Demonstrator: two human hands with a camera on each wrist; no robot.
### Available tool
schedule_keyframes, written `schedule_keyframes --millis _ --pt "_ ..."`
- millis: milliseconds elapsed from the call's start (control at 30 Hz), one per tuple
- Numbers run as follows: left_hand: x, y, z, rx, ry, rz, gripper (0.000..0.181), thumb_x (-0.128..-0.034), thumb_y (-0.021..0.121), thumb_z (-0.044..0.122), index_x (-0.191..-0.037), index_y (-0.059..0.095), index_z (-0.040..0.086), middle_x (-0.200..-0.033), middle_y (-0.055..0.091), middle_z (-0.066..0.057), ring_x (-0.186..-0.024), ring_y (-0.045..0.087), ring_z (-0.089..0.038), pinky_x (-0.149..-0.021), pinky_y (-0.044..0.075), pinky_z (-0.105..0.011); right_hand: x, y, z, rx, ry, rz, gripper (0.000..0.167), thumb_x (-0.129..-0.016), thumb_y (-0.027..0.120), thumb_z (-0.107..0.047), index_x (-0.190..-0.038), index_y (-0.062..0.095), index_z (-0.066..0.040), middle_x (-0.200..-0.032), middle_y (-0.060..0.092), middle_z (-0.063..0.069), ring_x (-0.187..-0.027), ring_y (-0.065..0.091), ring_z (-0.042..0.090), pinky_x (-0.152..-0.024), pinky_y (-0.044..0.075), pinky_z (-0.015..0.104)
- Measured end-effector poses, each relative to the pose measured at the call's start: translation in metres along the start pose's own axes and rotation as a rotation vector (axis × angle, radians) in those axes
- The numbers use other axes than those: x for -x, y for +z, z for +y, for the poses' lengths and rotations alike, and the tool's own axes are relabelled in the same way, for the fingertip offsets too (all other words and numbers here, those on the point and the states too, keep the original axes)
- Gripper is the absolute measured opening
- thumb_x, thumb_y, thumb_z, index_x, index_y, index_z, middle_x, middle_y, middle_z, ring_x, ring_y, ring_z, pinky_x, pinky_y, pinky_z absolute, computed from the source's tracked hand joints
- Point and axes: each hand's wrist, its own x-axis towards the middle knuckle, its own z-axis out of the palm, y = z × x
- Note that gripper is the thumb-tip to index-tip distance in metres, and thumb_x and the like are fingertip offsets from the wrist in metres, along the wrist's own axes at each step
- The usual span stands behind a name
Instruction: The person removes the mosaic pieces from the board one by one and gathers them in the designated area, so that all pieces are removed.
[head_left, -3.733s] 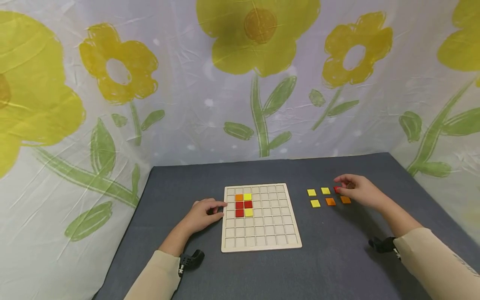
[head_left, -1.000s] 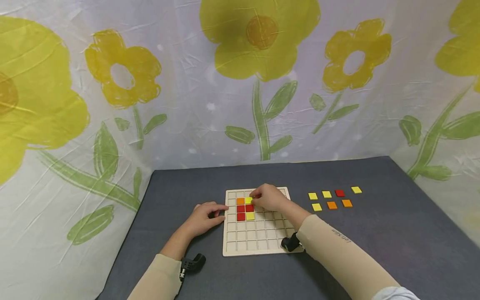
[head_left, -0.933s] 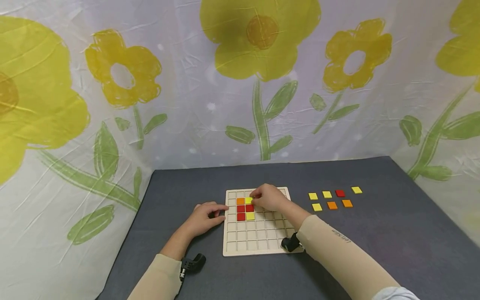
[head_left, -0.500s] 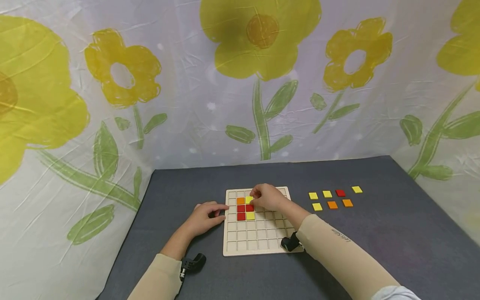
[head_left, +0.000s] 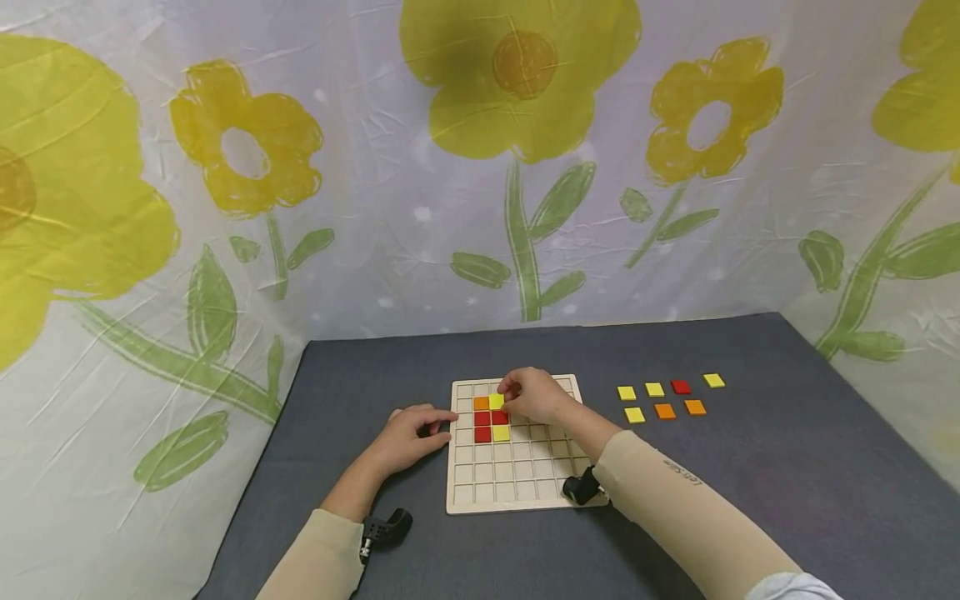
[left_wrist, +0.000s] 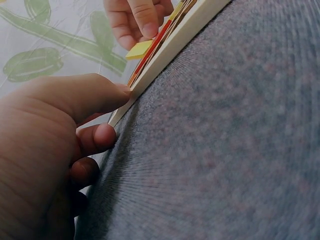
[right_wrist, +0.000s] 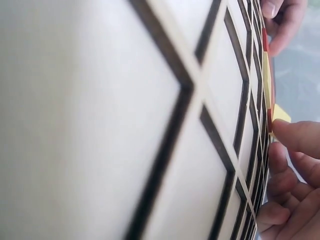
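Note:
A pale wooden grid board (head_left: 517,487) lies on the dark cloth, with orange, red and yellow square tiles in two columns near its upper left. The right hand (head_left: 532,395) pinches a yellow tile (head_left: 496,402) at the top of the right column. In the left wrist view this yellow tile (left_wrist: 139,50) stands tilted above the board. Below it are a red tile (head_left: 499,417) and another yellow tile; an orange tile (head_left: 481,403) sits to its left. At the board's left edge rests the left hand (head_left: 405,435), its fingertips touching the rim.
Right of the board, several loose tiles lie in two rows: yellow tiles (head_left: 654,389), a red tile (head_left: 681,387) and orange tiles (head_left: 664,411). A flower-printed cloth (head_left: 375,208) hangs behind the table (head_left: 750,467). Black cameras are strapped to both wrists.
From the loose tiles on the right, the right hand has moved to the board. The yellow tile in its fingers has tipped up slightly over the last half second. The left hand keeps its place.

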Motion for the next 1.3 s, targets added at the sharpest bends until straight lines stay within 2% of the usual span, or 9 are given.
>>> schedule_keyframes --millis 400,700,1000,1300 --pt "0.000 -0.001 0.000 -0.002 -0.007 0.002 0.029 -0.0935 0.076 0.025 -0.123 0.076 0.023 -0.077 0.050 0.012 -0.075 0.049 -0.010 -0.076 0.025 -0.041 0.001 0.001 -0.005 -0.011 0.004 0.015 0.014 -0.090 0.079 -0.006 -0.102 0.071 -0.007 -0.091 0.065 -0.001 -0.086 0.061 0.015 -0.081 0.052 0.033" --pt "0.001 0.001 -0.002 -0.010 -0.007 0.006 0.030 -0.0933 0.077 0.025 -0.124 0.076 0.022 -0.077 0.049 0.012 -0.073 0.047 -0.008 -0.075 0.024 -0.041 0.001 0.001 -0.005 -0.028 0.018 -0.024 0.028 -0.090 0.080 -0.009 -0.117 0.072 -0.004 -0.091 0.064 0.000 -0.087 0.058 0.017 -0.076 0.049 0.032" --pt "0.001 0.000 0.001 -0.011 0.001 0.007 0.030 -0.0930 0.076 0.023 -0.123 0.076 0.021 -0.076 0.049 0.012 -0.073 0.048 -0.009 -0.075 0.025 -0.041 0.002 -0.003 -0.005 -0.006 0.006 -0.014 0.029 -0.091 0.080 -0.012 -0.117 0.075 -0.004 -0.097 0.068 -0.001 -0.092 0.063 0.015 -0.079 0.052 0.032" --pt "0.001 0.000 0.002 -0.010 0.001 0.017 0.030 -0.0928 0.077 0.023 -0.123 0.076 0.020 -0.076 0.049 0.012 -0.072 0.047 -0.008 -0.076 0.025 -0.041 0.013 -0.023 -0.005 -0.106 -0.028 -0.006 0.031 -0.094 0.075 -0.009 -0.125 0.073 -0.004 -0.104 0.068 0.004 -0.071 0.053 0.018 -0.060 0.043 0.030"
